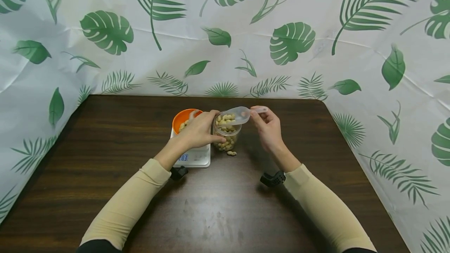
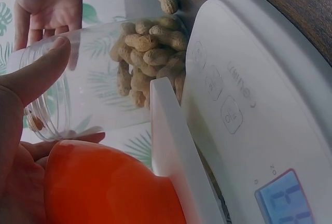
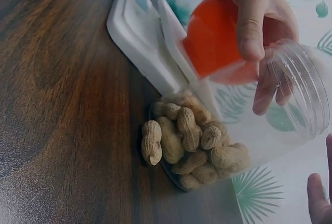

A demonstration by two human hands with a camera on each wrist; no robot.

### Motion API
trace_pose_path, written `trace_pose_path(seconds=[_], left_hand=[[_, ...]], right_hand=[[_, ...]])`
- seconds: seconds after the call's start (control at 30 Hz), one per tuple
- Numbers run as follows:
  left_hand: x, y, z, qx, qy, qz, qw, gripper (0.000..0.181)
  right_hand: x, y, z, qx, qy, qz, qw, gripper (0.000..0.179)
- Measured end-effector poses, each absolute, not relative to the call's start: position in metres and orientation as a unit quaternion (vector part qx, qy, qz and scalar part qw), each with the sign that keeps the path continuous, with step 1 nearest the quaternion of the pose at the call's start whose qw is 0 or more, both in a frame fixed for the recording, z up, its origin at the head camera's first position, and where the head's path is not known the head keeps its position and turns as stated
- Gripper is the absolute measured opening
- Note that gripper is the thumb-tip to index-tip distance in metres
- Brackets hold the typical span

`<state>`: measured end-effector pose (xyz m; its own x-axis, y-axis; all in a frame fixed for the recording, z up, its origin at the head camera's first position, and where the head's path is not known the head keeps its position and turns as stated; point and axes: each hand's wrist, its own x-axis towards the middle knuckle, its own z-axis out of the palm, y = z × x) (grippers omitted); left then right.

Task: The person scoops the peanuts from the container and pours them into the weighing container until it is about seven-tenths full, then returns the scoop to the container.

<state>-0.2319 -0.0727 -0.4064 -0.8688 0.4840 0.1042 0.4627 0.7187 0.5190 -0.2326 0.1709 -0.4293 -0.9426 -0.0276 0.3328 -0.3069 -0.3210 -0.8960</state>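
My left hand (image 1: pixel 197 131) grips a clear plastic jar (image 2: pixel 88 86) near its threaded neck, thumb on one side and fingers on the other. Peanuts in their shells (image 3: pixel 192 136) fill the lower part of the jar, which stands on the table. Between thumb and fingers, my right hand (image 1: pixel 270 130) pinches the handle of a translucent scoop (image 1: pixel 241 115). The scoop's bowl lies over the jar's mouth, with peanuts showing at its left end in the head view. In the right wrist view the scoop is out of sight.
Left of the jar, an orange bowl (image 1: pixel 179 119) with peanuts in it sits on a white kitchen scale (image 1: pixel 198 162) with a lit display. A single peanut (image 1: pixel 231 153) lies on the dark wooden table (image 1: pixel 218 206) before the jar. Leaf-printed sheeting (image 1: pixel 246 50) surrounds the table.
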Motion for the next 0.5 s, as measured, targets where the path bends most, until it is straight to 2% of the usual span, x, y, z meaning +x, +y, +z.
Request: trace_pose_path(seconds=[0.5], left_hand=[[-0.2312, -0.0727, -0.405, 0.253, 0.929, 0.27, 0.028, 0.089]], right_hand=[[-0.2322, 0.1799, -0.4295, 0.148, -0.571, 0.805, 0.068, 0.013]])
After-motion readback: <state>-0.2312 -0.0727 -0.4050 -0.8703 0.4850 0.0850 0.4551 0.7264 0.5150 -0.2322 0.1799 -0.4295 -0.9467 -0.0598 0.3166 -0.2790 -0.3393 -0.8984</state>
